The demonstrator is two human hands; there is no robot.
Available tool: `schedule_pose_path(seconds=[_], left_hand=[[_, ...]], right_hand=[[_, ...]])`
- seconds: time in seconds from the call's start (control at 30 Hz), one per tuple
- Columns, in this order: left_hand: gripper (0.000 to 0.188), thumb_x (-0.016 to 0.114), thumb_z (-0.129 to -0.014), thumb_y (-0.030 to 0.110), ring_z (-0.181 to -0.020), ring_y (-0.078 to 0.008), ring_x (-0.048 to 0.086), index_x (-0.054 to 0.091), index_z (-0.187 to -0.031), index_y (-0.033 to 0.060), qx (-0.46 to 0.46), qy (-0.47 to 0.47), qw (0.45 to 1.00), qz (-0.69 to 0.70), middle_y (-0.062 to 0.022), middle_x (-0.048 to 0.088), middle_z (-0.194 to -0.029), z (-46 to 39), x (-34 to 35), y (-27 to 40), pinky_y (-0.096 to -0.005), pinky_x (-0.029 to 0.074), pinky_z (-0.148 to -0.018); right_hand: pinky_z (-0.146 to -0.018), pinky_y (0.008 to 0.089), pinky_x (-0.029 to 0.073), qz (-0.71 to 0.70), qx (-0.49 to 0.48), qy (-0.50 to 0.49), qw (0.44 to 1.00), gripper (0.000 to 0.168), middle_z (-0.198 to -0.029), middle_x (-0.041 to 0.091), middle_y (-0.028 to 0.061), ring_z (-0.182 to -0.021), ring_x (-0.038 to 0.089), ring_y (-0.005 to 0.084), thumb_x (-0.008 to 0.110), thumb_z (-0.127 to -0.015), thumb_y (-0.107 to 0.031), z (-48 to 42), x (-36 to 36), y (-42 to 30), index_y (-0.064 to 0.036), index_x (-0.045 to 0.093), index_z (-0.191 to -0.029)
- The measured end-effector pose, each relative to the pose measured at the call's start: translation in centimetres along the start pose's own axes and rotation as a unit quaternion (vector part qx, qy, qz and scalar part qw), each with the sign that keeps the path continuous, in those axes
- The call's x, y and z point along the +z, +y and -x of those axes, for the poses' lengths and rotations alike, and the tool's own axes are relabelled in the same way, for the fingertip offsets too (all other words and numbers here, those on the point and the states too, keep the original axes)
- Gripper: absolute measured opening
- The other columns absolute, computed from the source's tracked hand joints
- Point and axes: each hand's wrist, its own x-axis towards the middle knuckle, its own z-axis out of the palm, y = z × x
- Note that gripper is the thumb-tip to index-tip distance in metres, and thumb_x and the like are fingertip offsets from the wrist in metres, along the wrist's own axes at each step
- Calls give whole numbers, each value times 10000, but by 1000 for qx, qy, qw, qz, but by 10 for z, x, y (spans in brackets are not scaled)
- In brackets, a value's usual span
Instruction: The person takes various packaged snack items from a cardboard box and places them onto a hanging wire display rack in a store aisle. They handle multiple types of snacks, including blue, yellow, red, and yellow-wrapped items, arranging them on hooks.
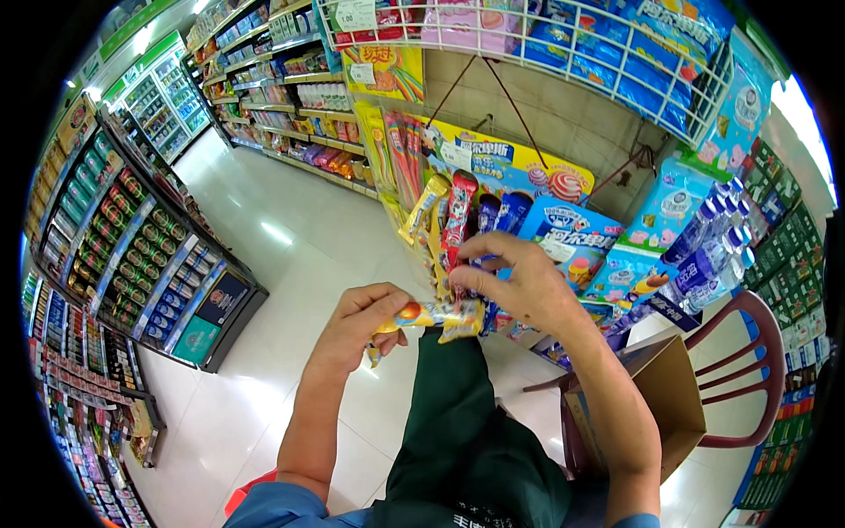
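My left hand (pixel 363 323) grips a yellow wrapped candy (pixel 412 315) by one end, and its far end points to the right in front of the display. My right hand (pixel 515 280) is raised with thumb and fingers apart, close beside a red wrapped candy stick (pixel 458 208) standing in the rack. No object shows between its fingers, though part of the palm side is hidden. Yellow wrapped candy sticks (pixel 429 204) stand just left of the red one. Behind them is a yellow and blue display card (pixel 482 155) with a price tag on it.
Above hangs a white wire basket (pixel 620 72) of snack bags. A cardboard box (pixel 667 389) sits on a maroon plastic chair (pixel 769 369) at right, below bottled water (pixel 700 270). Shelves of cans (pixel 132 237) stand left across the tiled floor (pixel 297 251).
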Motion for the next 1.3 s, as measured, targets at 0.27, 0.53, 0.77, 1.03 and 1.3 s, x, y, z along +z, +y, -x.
schedule_pose_path(seconds=[0.27, 0.53, 0.77, 1.03, 1.3], left_hand=[[318, 633, -1031, 265, -441, -74, 481, 703, -905, -19, 36, 79, 996, 3, -93, 678, -709, -8, -26, 24, -214, 433, -464], [323, 635, -1045, 275, -450, -73, 486, 714, -939, -19, 85, 86, 989, 82, -74, 684, -720, -18, -27, 31, -222, 442, -482], [360, 667, -997, 303, -437, -43, 433, 693, -1121, -34, 70, 64, 995, -2, -28, 625, -712, -23, -48, 21, -237, 454, -503], [440, 781, -924, 245, -463, -14, 390, 666, -1236, -43, 15, 5, 998, -58, 60, 481, -624, -46, -46, 0, -227, 429, -530], [375, 778, -928, 261, -462, -23, 383, 685, -1152, -25, 10, 50, 998, -45, 60, 488, -634, -79, -56, -31, -228, 421, -527]], right_hand=[[-891, 361, 541, -37, 66, -86, 993, 456, -1192, 726, 118, -1007, 684, 214, 784, -946, -350, -39, -13, 11, 2, 707, -1224], [-919, 405, 548, -41, 76, -104, 991, 697, -1203, 711, 193, -1076, 696, 297, 869, -839, -406, -11, 93, 32, -1, 640, -1358], [-786, 457, 566, 63, 35, 67, 995, 501, -979, 724, 238, -878, 726, 399, 859, -809, -152, -37, 80, 35, 25, 626, -1216], [-830, 461, 590, 269, -209, 157, 927, 327, -1107, 647, 208, -1061, 674, 363, 728, -812, -31, -81, 69, 39, 3, 613, -1117], [-833, 374, 613, 437, -250, 183, 844, 266, -1064, 596, 135, -1014, 659, 276, 688, -786, -55, -107, 82, 61, 20, 675, -1041]])
